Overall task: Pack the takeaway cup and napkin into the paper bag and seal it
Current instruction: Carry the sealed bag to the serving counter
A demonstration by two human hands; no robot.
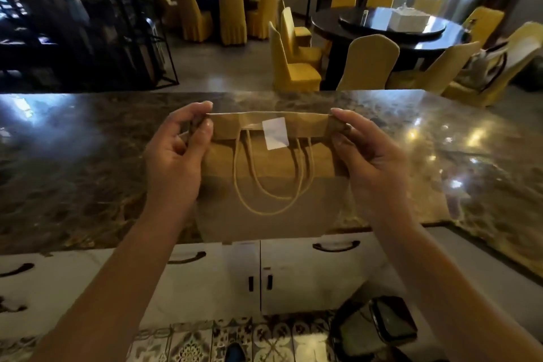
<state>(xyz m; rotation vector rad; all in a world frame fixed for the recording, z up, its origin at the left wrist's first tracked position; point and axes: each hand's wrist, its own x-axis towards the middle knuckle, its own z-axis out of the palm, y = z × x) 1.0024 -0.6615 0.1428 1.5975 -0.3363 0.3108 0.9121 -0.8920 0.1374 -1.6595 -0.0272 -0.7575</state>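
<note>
A brown paper bag (270, 214) stands on the marble counter (73, 161) in front of me. Its top is folded over toward me, and a white sticker (275, 133) lies across the fold's lower edge. Two twine handles (266, 185) hang down the bag's front. My left hand (179, 153) pinches the left end of the folded top. At the right end of the fold, my right hand (364, 153) pinches it the same way. The cup and the napkin are not visible.
White cabinet doors (308, 273) with dark handles sit under the counter. A dark bag (373, 329) lies on the patterned floor at the lower right. Beyond the counter stand round dark tables (390, 29) with yellow-covered chairs (296, 67).
</note>
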